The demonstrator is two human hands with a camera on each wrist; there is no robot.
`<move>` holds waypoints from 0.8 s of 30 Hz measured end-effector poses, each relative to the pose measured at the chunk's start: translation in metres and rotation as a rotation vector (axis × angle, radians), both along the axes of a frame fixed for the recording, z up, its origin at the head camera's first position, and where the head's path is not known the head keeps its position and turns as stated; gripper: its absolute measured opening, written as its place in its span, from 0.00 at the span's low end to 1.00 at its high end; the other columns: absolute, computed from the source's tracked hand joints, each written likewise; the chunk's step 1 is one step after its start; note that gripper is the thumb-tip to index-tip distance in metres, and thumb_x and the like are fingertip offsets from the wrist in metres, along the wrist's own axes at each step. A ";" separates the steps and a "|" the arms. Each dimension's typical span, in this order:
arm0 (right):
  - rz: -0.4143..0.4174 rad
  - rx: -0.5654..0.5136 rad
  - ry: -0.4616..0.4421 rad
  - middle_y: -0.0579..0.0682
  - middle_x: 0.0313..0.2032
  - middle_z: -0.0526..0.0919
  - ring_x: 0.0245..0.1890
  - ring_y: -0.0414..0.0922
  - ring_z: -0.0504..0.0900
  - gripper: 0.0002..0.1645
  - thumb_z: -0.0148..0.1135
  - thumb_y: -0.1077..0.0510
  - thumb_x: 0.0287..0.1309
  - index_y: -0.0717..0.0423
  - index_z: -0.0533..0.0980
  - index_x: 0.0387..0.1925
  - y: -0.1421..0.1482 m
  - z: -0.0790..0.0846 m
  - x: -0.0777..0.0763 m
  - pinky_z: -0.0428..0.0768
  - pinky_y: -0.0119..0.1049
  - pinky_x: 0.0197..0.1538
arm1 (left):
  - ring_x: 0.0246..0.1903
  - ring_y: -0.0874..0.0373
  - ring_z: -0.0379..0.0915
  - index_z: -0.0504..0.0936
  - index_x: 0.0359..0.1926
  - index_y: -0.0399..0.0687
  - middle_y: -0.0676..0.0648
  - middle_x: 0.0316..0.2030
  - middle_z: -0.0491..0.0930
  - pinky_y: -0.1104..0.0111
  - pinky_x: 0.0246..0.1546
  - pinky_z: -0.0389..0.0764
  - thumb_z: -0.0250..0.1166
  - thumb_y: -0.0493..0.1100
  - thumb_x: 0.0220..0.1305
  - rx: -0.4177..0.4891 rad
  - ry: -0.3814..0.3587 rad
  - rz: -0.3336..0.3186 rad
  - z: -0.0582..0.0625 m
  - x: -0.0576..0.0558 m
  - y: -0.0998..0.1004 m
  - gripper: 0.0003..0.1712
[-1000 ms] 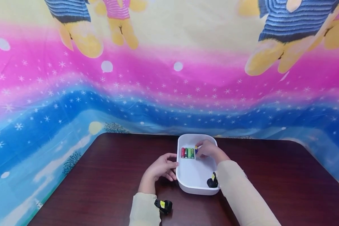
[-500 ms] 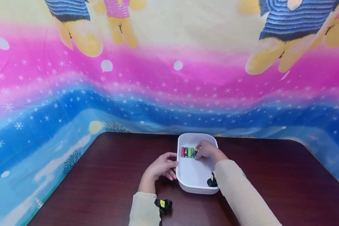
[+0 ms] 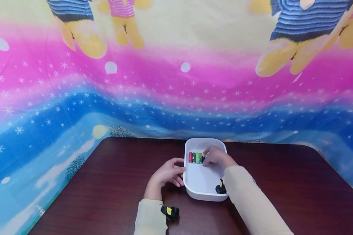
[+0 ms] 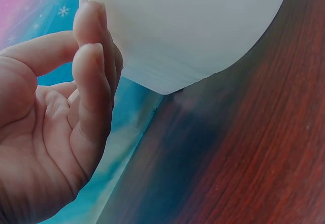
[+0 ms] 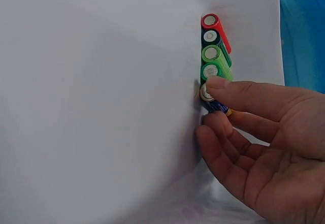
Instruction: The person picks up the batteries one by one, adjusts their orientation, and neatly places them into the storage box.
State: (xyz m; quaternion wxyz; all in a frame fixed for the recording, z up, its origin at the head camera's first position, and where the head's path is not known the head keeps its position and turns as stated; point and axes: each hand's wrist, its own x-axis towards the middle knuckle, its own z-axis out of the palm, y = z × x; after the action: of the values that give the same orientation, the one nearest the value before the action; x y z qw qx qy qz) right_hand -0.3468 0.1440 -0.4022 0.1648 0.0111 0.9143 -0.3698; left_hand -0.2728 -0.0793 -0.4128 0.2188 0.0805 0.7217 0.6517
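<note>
A white plastic tray (image 3: 204, 186) stands on the table, with a row of batteries lying side by side inside it. From the left come a red battery (image 3: 190, 157), a dark green one, a light green battery (image 3: 197, 158) and another green one. At the right end is a blue and yellow battery (image 5: 219, 105), which my right hand (image 3: 215, 156) pinches, the thumb over its end and the fingers curled at its side. It lies right beside the green battery (image 5: 210, 71). My left hand (image 3: 169, 173) rests its fingers against the tray's left outer wall (image 4: 193, 26).
The dark red wooden table (image 3: 114, 182) ends just behind the tray. A printed cloth (image 3: 176, 98) with snowflakes and bears hangs behind it. A small black camera (image 3: 170, 213) sits on the left wrist, and another black camera (image 3: 220, 187) on the right wrist overlaps the tray.
My right hand has brought the blue and yellow battery slightly left, up against the row's right end. The left hand keeps its place at the tray's side.
</note>
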 end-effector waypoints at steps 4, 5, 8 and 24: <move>-0.001 0.004 -0.008 0.54 0.29 0.78 0.19 0.43 0.73 0.36 0.70 0.68 0.42 0.67 0.69 0.56 0.000 -0.001 -0.001 0.78 0.36 0.26 | 0.15 0.55 0.77 0.62 0.61 0.39 0.38 0.25 0.78 0.65 0.18 0.81 0.58 0.39 0.64 0.004 0.000 -0.001 0.000 0.000 0.000 0.27; 0.000 0.006 -0.009 0.55 0.31 0.78 0.19 0.43 0.74 0.36 0.69 0.69 0.42 0.67 0.69 0.57 0.000 -0.001 -0.002 0.78 0.35 0.26 | 0.15 0.55 0.77 0.62 0.61 0.39 0.38 0.26 0.78 0.65 0.18 0.81 0.58 0.39 0.64 0.005 0.000 0.000 0.000 0.000 0.000 0.27; 0.002 0.013 -0.010 0.55 0.33 0.78 0.19 0.44 0.73 0.35 0.68 0.70 0.42 0.66 0.70 0.56 0.000 -0.002 -0.003 0.78 0.35 0.25 | 0.15 0.55 0.77 0.62 0.61 0.39 0.37 0.26 0.78 0.65 0.18 0.81 0.59 0.40 0.64 0.005 -0.001 0.002 0.000 0.000 0.000 0.27; 0.006 0.009 -0.002 0.56 0.35 0.76 0.19 0.44 0.72 0.35 0.66 0.72 0.42 0.64 0.70 0.57 0.000 -0.002 -0.004 0.76 0.34 0.25 | 0.15 0.55 0.77 0.61 0.62 0.39 0.35 0.28 0.79 0.65 0.19 0.81 0.57 0.39 0.65 0.005 -0.001 0.002 0.001 0.001 0.000 0.27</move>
State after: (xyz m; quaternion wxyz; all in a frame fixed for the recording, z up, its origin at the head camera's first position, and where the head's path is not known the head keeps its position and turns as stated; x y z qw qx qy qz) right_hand -0.3503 0.1436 -0.4038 0.1668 0.0094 0.9158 -0.3652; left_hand -0.2721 -0.0790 -0.4117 0.2184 0.0800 0.7200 0.6538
